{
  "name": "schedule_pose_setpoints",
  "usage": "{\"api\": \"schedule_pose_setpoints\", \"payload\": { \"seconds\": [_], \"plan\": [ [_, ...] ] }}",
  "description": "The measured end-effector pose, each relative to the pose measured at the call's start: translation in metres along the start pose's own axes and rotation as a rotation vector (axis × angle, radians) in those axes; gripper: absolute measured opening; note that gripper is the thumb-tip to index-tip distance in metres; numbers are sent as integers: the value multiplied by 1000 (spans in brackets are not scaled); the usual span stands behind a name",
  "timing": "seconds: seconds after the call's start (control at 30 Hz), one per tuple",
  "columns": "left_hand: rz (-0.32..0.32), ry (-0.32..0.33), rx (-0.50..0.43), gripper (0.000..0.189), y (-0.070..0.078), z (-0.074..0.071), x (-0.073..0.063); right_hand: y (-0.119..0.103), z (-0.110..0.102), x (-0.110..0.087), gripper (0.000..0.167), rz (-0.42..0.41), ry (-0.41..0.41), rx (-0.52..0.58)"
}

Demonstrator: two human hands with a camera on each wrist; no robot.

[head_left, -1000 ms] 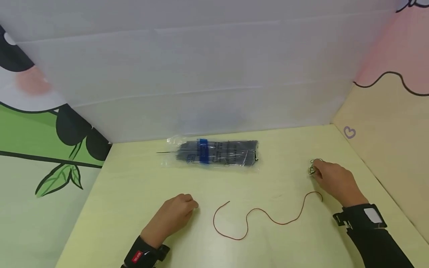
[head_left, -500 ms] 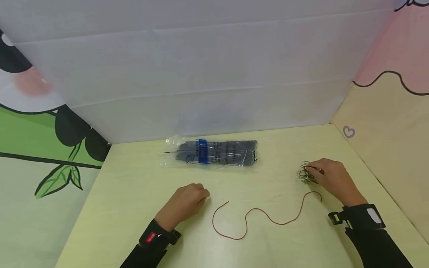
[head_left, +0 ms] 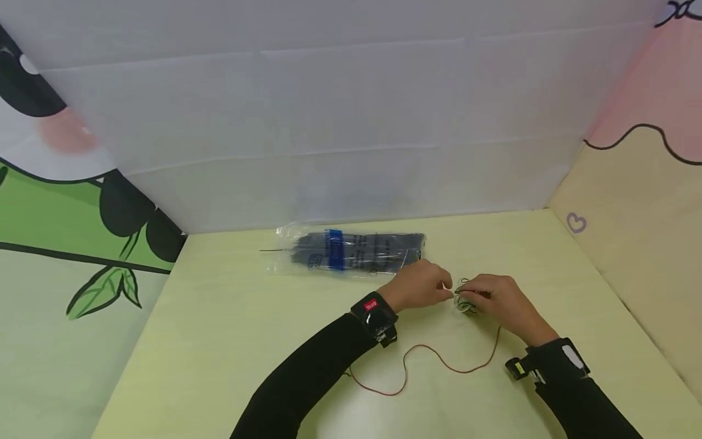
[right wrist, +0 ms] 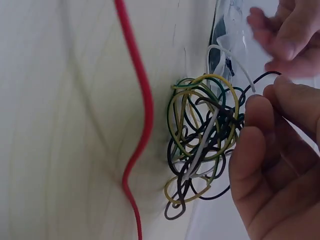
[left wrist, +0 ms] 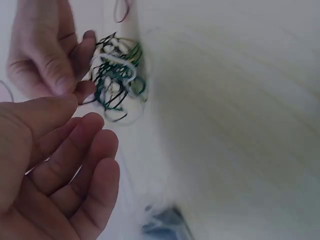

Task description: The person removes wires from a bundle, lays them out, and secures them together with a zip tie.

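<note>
A tangled bundle of thin wires [right wrist: 200,145], black, green, yellow and white, hangs at the fingertips of my right hand [head_left: 501,302]. In the right wrist view its thumb and forefinger pinch a black wire [right wrist: 265,76] whose end sticks out past them. My left hand [head_left: 419,285] is just left of the bundle, fingers loosely bent with a gap between thumb and forefinger. Nothing shows in its grasp. A single red wire [head_left: 406,369] lies in a wavy line on the table below both hands, partly hidden by the left sleeve.
Behind the left hand lies a clear plastic bag [head_left: 362,251] of thin dark strips with a blue band; one strip pokes out on its left. A white wall [head_left: 351,122] closes off the pale yellow table [head_left: 219,341] at the back, with printed panels on both sides.
The left hand has moved right and up, meeting the right hand. My right hand has carried the wire bundle leftward from the table's right side. The left sleeve now covers part of the red wire.
</note>
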State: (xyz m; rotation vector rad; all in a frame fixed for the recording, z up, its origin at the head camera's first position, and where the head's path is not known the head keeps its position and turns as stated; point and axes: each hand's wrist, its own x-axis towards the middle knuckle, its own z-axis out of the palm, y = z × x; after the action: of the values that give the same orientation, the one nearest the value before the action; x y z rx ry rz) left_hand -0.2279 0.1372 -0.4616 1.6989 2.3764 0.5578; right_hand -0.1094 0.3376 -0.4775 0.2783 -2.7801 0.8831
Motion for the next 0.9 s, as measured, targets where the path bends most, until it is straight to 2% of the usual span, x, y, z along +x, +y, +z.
{"api": "schedule_pose_setpoints", "payload": {
  "seconds": [0.1,0.23,0.37,0.53,0.67,0.77,0.9],
  "plan": [
    [14,-9,33,17,3,8,5,-2,5,2,16,0,-23,21],
    [24,43,48,19,2,11,1,-4,8,5,14,14,-56,-36],
    [4,101,8,18,-1,8,-4,-6,9,9,8,19,-81,-137],
    [4,164,-57,19,-7,6,-12,-7,11,10,3,49,-90,-325],
    [-16,277,-174,18,-18,2,-29,-3,7,8,5,51,-69,-467],
    [-60,367,-280,16,-29,-5,-46,4,1,5,3,65,-41,-547],
    [-143,418,-418,17,-45,-13,-71,14,-7,1,4,78,-7,-606]
  ]
}}
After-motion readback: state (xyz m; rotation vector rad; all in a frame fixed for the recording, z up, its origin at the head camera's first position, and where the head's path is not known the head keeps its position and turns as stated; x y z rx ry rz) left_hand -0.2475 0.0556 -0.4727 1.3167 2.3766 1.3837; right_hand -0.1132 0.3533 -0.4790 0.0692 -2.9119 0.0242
